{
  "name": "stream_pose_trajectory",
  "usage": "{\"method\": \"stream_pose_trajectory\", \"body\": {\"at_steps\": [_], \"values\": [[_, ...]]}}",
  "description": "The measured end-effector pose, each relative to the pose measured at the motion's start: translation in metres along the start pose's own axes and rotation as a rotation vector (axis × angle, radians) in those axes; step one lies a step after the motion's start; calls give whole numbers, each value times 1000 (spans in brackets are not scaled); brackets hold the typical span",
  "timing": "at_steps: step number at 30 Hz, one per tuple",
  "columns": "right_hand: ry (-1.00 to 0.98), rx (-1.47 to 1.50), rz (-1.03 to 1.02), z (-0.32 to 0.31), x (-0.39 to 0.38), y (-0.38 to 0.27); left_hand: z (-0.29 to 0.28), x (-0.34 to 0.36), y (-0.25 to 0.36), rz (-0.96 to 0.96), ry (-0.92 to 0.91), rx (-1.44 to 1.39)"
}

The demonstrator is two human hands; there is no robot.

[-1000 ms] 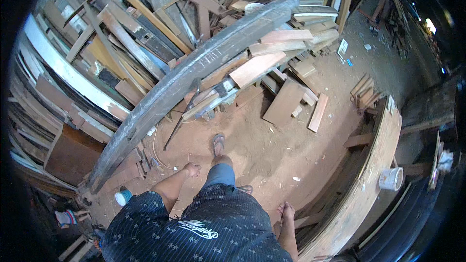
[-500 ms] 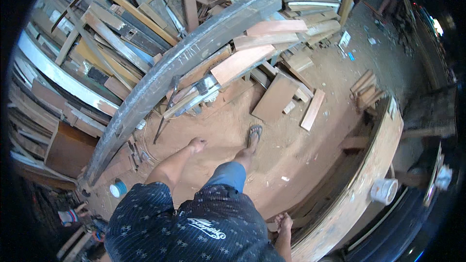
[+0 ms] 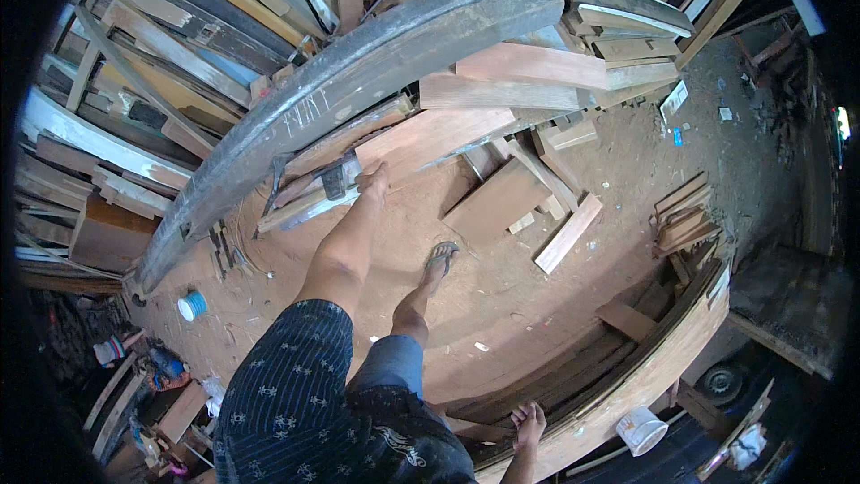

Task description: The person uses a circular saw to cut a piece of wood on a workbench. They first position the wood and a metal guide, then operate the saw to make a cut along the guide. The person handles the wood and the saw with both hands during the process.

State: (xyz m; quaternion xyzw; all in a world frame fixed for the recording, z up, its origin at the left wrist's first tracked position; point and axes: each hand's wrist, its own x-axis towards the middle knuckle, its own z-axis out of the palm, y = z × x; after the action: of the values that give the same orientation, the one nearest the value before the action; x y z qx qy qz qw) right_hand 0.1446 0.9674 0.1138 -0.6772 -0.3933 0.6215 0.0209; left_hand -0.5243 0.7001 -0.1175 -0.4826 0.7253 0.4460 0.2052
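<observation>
My left hand (image 3: 374, 181) is at the lower left edge of a pale reddish wooden plank (image 3: 436, 139). A finger lies over the edge, and the hand looks closed on it; its other fingers are hidden. Beside that hand, a dark clamp-like metal piece (image 3: 333, 183) sits on a narrow strip of wood. Two more planks, one pinkish (image 3: 533, 64) and one greyer (image 3: 497, 92), lie just beyond. My right hand (image 3: 528, 423) hangs near the long curved wooden piece (image 3: 591, 421), its fingers loosely bent and apart, holding nothing.
A long grey curved beam (image 3: 358, 81) runs across a heap of scrap wood. A flat board (image 3: 498, 202) and a small plank (image 3: 569, 233) lie on the sandy floor. A white bucket (image 3: 641, 430) stands at lower right, a blue-and-white tub (image 3: 192, 306) at left.
My left hand has reached forward from above the floor to the plank's edge. My right hand's fingers have loosened. The view has shifted as I moved toward the wood pile.
</observation>
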Motion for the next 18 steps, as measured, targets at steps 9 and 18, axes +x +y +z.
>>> {"method": "stream_pose_trajectory", "body": {"at_steps": [9, 18], "values": [[-44, -222, 70, 51, 5, -44, -36, 10, -1, -221, -370, -335], [-145, -409, -97, 19, 48, -29, -87, -143, 17, 102, -566, -847]]}}
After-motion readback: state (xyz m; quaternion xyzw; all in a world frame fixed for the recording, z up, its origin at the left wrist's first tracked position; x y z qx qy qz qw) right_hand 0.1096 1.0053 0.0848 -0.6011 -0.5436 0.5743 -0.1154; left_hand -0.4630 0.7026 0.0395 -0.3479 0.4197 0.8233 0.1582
